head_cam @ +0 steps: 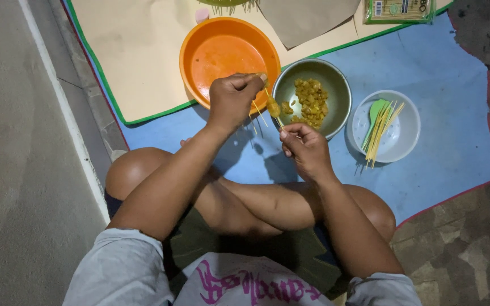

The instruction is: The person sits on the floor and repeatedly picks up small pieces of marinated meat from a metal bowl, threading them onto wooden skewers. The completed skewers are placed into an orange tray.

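Both hands meet at the middle of the frame over a blue mat [438, 102]. Left hand [232, 99] is closed, its fingertips pinching a yellow meat piece [273, 106] threaded on a thin bamboo skewer [276, 116]. Right hand [306, 148], just below it, pinches the skewer's lower end between thumb and fingers. Right behind them sits a metal bowl [338, 93] holding more yellow meat chunks, and an empty orange bowl [222, 56] lies to its left on tan paper [137, 51]. Right of centre, a white dish [406, 136] holds loose skewers [380, 133] and a green spoon [376, 109].
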